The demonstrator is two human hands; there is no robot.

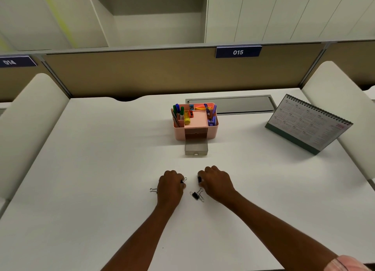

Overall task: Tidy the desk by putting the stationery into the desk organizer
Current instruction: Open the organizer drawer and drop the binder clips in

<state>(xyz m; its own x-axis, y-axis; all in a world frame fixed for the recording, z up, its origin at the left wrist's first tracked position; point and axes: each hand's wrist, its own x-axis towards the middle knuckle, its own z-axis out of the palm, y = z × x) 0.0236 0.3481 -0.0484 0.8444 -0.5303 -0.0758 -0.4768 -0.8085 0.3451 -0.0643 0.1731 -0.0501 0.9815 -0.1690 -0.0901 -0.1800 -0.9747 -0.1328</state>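
Observation:
A pink desk organizer stands mid-desk, holding markers, pencils, a yellow glue stick and scissors. Its grey drawer is pulled out toward me. My left hand rests on the desk with its fingers closed on a black binder clip. Another clip's wire handle pokes out beside that hand's left edge. My right hand is closed on a black binder clip at its fingertips. A third black binder clip lies loose on the desk between my hands.
A desk calendar stands at the right. A grey cable hatch lies behind the organizer. Padded dividers flank the white desk, and a partition panel with the label 015 closes the back.

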